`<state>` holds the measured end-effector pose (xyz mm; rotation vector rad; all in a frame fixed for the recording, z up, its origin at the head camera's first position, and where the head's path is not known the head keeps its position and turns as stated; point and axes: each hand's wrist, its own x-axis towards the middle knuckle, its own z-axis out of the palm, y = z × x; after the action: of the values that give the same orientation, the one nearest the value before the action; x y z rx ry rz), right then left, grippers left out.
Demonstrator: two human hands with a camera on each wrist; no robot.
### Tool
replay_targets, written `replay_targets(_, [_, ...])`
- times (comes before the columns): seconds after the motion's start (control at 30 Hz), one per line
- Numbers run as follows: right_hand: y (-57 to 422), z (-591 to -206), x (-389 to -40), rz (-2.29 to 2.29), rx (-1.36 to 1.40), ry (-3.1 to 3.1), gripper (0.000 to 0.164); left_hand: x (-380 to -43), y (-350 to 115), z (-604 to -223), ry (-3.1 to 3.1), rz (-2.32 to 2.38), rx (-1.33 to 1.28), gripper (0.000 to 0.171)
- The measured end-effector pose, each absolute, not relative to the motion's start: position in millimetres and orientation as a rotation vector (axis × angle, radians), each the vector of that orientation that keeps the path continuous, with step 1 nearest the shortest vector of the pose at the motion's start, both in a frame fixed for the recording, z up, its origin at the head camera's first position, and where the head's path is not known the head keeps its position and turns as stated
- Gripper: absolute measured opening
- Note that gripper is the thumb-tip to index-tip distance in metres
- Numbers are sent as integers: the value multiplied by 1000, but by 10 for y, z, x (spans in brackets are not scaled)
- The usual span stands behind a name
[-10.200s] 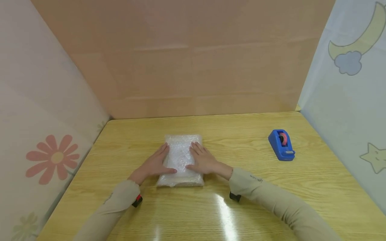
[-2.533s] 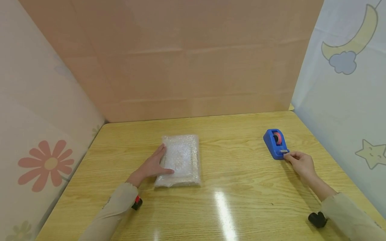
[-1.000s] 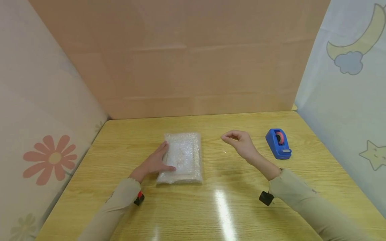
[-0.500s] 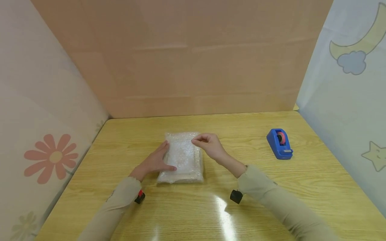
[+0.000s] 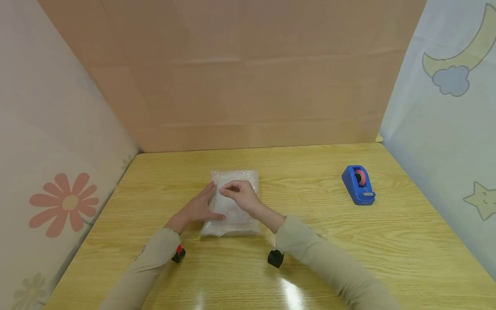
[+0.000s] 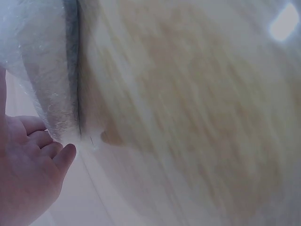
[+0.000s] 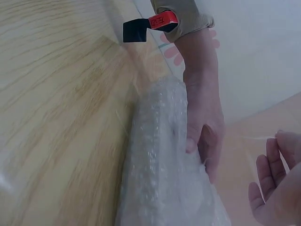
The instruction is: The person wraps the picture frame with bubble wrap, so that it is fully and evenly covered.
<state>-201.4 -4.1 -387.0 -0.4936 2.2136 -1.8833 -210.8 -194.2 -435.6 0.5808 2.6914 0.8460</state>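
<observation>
A flat package in bubble wrap [image 5: 232,226] lies on the wooden table in the head view. My left hand [image 5: 198,207] rests against its left side, thumb laid over the top and fingers along the edge. The same hand [image 7: 204,122] shows behind the package in the right wrist view. Over the upper middle of the package, my right hand [image 5: 243,196] has thumb and forefinger pinched together. A thin clear strip of tape [image 7: 256,137] sticks out from its fingertips in the right wrist view. The other right-hand fingers are loosely bent.
A blue tape dispenser [image 5: 357,187] with a pink-cored roll stands at the right of the table [image 5: 310,172]. An upright tan panel [image 5: 248,86] closes off the back, with patterned white walls at both sides. Each wrist carries a small black camera.
Both hands lay on the package at first. My right hand then went to the tape dispenser, came back left with fingers pinched, and is now over the package. The left hand has stayed put.
</observation>
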Motion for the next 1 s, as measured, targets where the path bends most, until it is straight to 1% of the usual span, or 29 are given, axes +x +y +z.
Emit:
replay_targets(0.27, [-224, -4015, -2074, -1961, -414, 2147, 21, -2103, -1957, -4347, 2677, 916, 609, 102])
replay_targets(0.57, [-182, -4230, -2182, -1896, -315, 2301, 17, -2117, -1933, -4363, 2700, 854, 606, 115])
replay_targets(0.83, [-145, -4294, -2211, -1819, -287, 2397, 14, -2122, -1934, -4367, 2723, 811, 608, 116])
replay_targets(1.0, [-143, -4338, -2226, -1744, -317, 2511, 11, -2126, -1931, -4361, 2722, 813, 610, 116])
